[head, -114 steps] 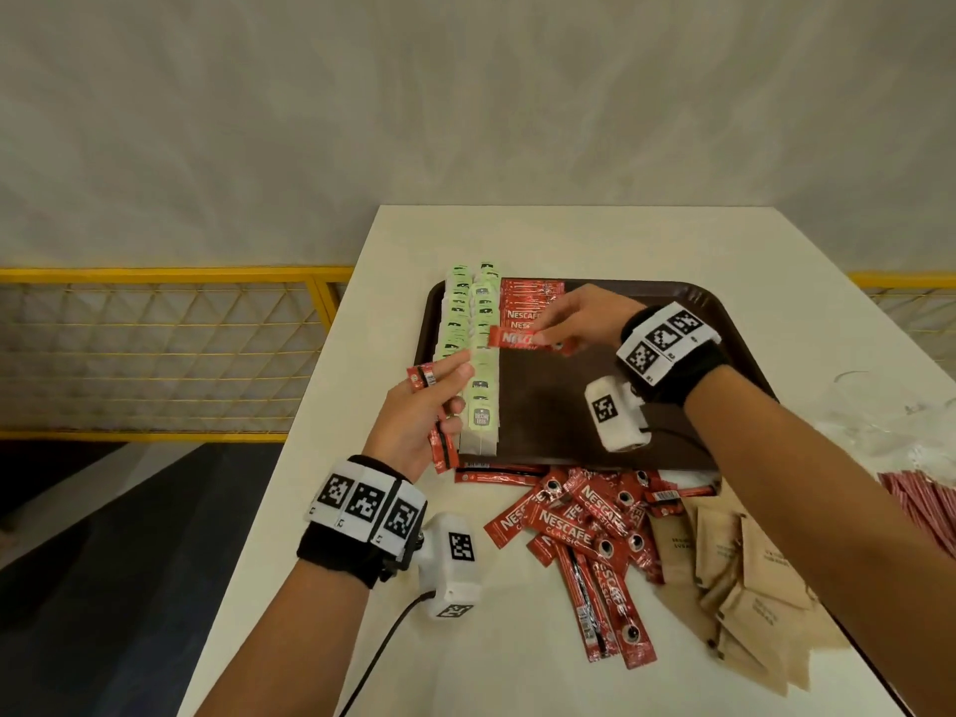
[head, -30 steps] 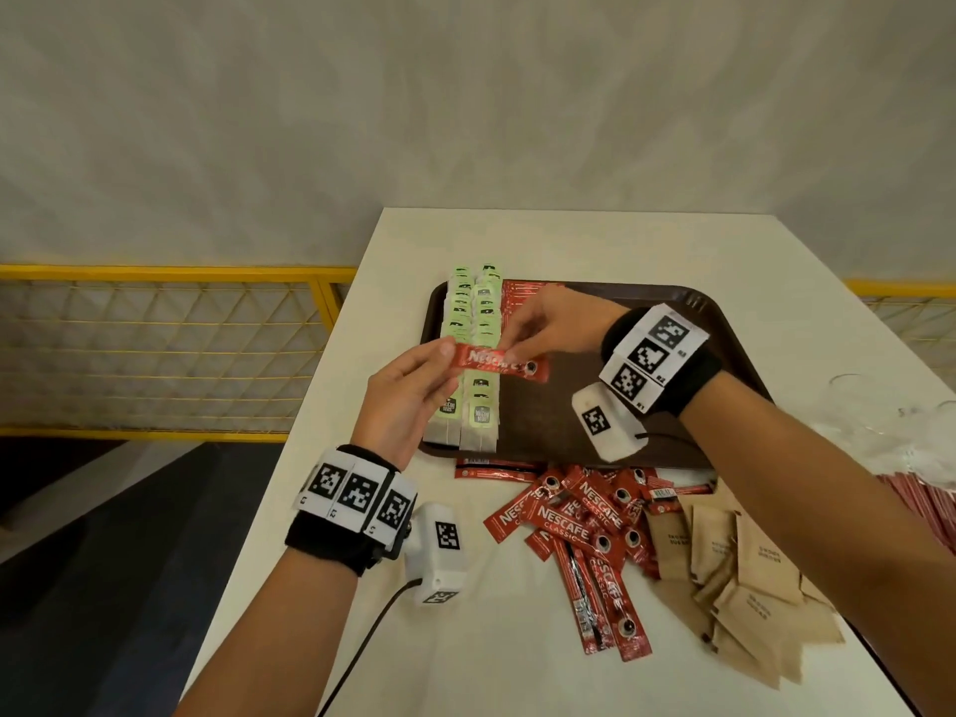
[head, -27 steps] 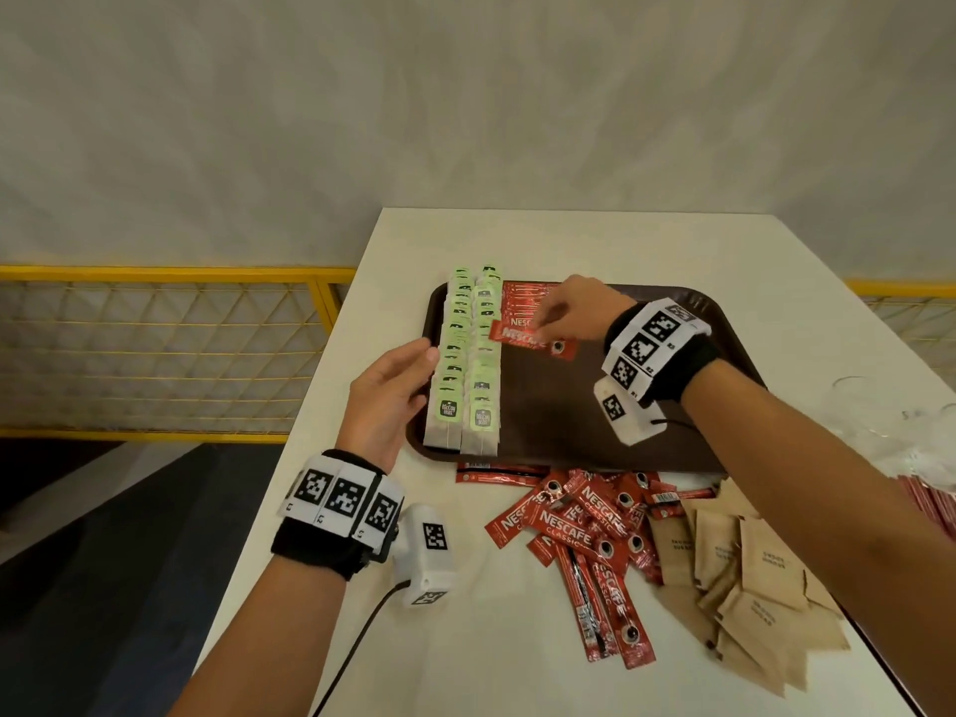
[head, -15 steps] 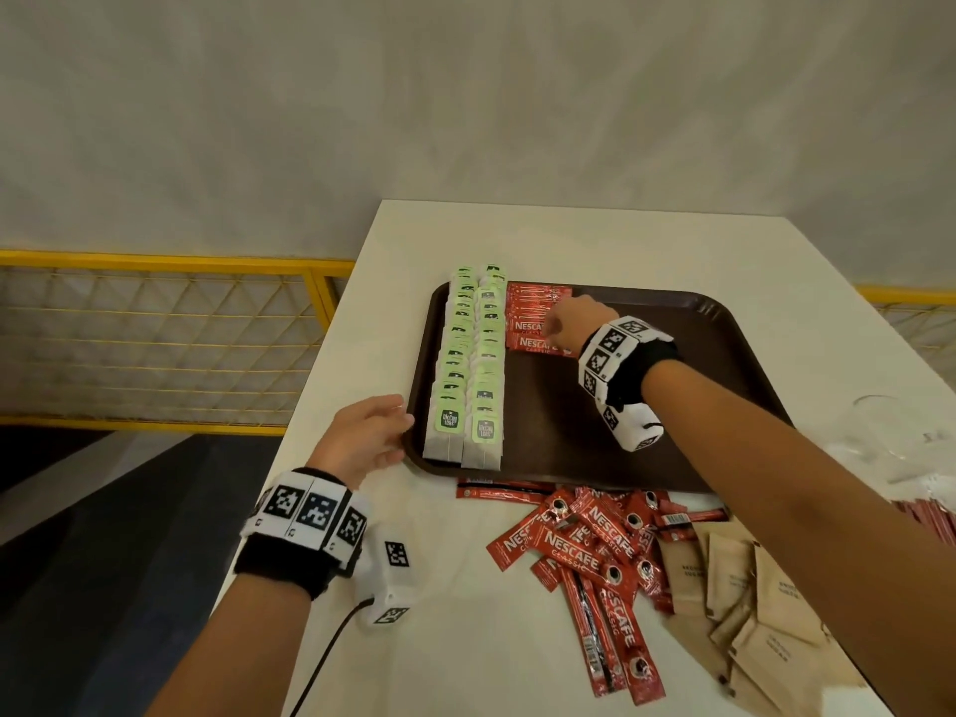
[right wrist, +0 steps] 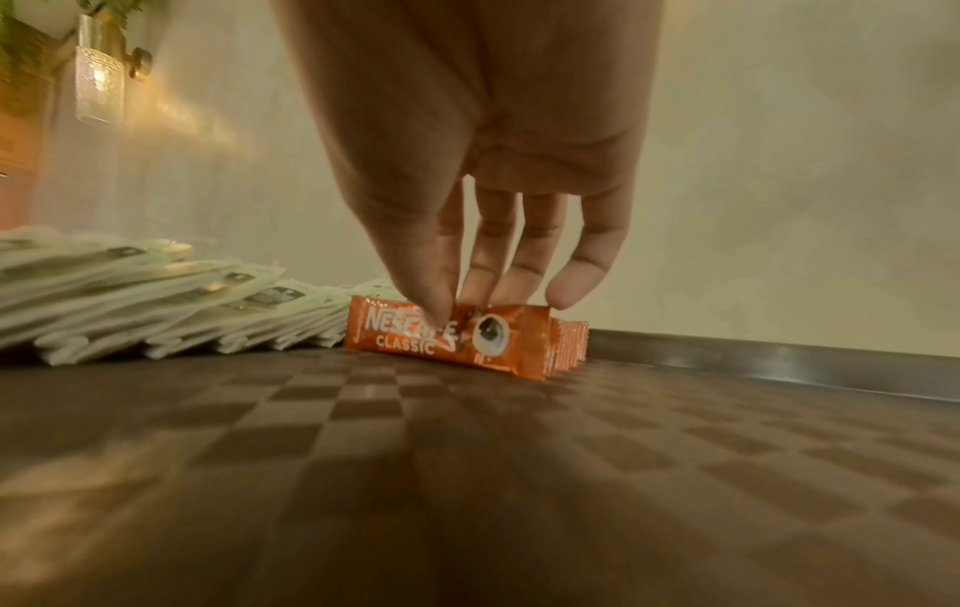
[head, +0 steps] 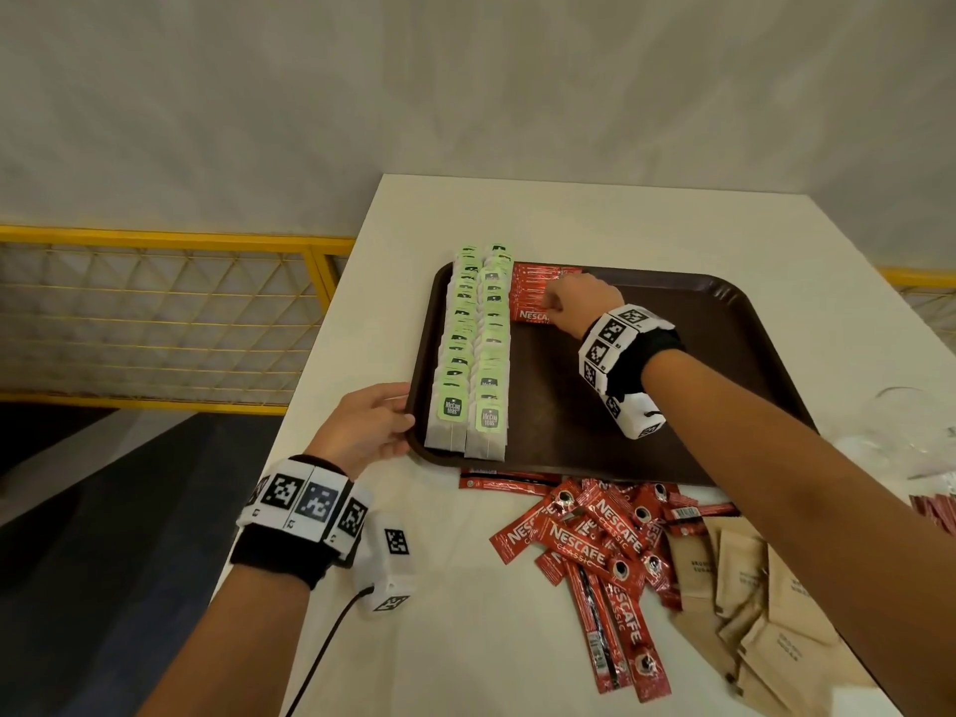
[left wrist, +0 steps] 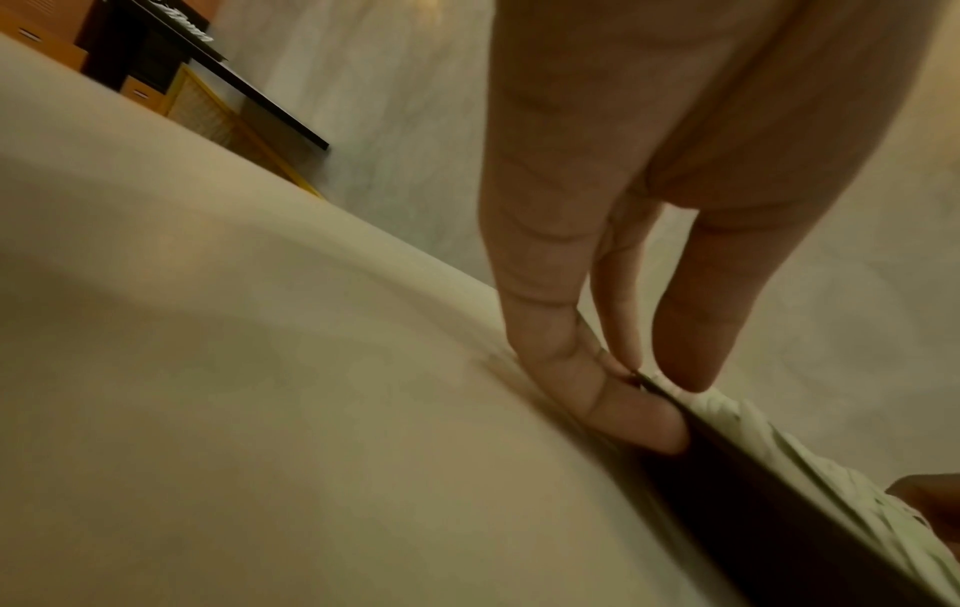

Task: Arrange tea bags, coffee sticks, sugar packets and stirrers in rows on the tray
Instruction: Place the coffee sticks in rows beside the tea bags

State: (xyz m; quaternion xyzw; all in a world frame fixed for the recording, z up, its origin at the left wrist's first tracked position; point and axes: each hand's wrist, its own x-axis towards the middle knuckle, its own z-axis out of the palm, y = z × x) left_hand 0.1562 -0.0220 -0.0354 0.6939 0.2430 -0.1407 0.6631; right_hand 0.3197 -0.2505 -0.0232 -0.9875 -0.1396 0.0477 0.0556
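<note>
Steadying the brown tray (head: 724, 323) at its near-left corner, the left hand (head: 362, 432) has a narrow grip on the rim: in the left wrist view its thumb (left wrist: 691, 328) rests on top of the edge while a finger tucks beneath. Just inside that rim, two long rows of tea bags (head: 471, 354) run front to back, overlapping like shingles, their green tags printed "McCoy teas". Beside them at the far end of the tray lies a short row of red coffee sticks (head: 530, 289), each set crosswise. The right hand (head: 574, 302) reaches over the tray's chequered floor to the nearest stick in that row (right wrist: 452, 336), which reads "NESCAFE CLASSIC" beside a picture of a coffee cup; thumb and fingertips (right wrist: 571, 295) pinch its upper edge, holding it tipped against the sticks behind. Both wrists wear black bands carrying black-and-white square markers. On the white table (head: 465, 639) in front of the tray, a loose heap of coffee sticks (head: 600, 545) shows the same "NESCAFE CLASSIC" lettering. To its right sits a pile of brown paper sugar packets (head: 765, 628); their small dark print is too fine to read.
</note>
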